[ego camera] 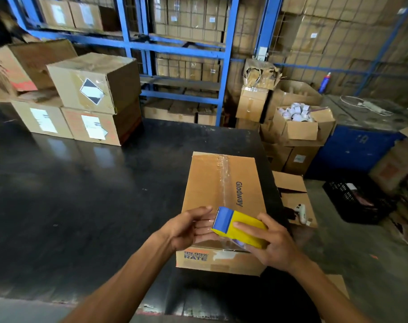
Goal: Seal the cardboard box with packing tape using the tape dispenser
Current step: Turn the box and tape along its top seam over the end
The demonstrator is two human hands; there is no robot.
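Likely a warehouse: blue racking (226, 54) stacked with cartons (93, 82).

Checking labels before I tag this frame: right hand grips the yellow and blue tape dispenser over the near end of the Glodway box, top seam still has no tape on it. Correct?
Not quite. The head view shows clear tape already running along the top seam of the Glodway box. The rest stands: the right hand grips the yellow and blue tape dispenser over the box's near end.

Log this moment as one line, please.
right hand grips tape dispenser | left hand beside it | box seam taped
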